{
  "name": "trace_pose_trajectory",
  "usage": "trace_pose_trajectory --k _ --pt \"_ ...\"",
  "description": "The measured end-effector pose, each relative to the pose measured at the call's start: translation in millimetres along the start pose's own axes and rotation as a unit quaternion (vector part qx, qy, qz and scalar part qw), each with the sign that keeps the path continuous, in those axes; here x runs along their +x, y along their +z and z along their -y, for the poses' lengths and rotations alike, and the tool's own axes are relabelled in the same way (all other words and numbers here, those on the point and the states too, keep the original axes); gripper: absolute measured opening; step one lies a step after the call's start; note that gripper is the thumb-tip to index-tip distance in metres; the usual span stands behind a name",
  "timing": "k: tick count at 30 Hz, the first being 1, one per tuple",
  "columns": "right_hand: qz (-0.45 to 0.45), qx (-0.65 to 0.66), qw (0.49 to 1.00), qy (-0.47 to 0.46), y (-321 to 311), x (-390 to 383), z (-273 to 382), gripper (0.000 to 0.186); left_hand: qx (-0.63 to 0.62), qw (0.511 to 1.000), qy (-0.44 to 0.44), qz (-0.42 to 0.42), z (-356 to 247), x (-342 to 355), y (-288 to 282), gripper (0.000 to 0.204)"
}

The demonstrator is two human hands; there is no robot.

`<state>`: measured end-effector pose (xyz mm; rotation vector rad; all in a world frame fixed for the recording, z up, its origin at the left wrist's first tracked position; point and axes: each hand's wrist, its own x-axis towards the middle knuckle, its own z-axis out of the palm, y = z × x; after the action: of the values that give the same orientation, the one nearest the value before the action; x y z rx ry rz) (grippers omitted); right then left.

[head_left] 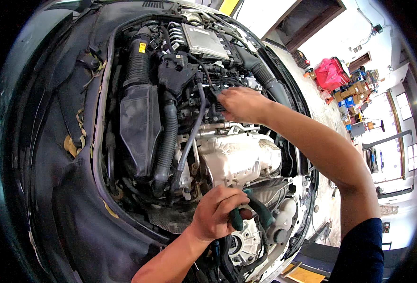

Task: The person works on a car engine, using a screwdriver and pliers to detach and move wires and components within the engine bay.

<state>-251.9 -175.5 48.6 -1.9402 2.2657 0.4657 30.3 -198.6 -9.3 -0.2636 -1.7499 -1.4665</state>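
Note:
My left hand (219, 212) is closed around one of two curved dark green handles, which look like those of pliers (264, 213); the jaws are not clearly visible. It hovers over the near part of the engine bay, by a pale metal cover (234, 158). Farther in, my right hand (242, 104) reaches among black hoses and wiring at the middle of the engine (203, 85). Its fingers are bent and pressed together next to a thin black cable; what they grip is hidden. A black hose (196, 127) runs down just left of that hand.
A black air box (140, 129) and a ribbed duct (167, 137) lie to the left, beside the dark fender (71, 188). A silver module (206, 41) sits at the far end. Beyond the car, boxes and a red bundle (331, 73) stand on the floor.

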Motion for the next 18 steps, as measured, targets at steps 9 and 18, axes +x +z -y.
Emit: trace_pose_trajectory --k 9,18 --pt "0.065 0.011 0.997 0.047 -6 -1 9 0.022 0.000 1.000 -0.022 0.001 -2 -2 1 0.039" --pt "-0.011 -0.020 0.999 -0.024 3 17 4 0.019 -0.015 0.999 -0.041 0.024 -3 -3 -1 0.043"
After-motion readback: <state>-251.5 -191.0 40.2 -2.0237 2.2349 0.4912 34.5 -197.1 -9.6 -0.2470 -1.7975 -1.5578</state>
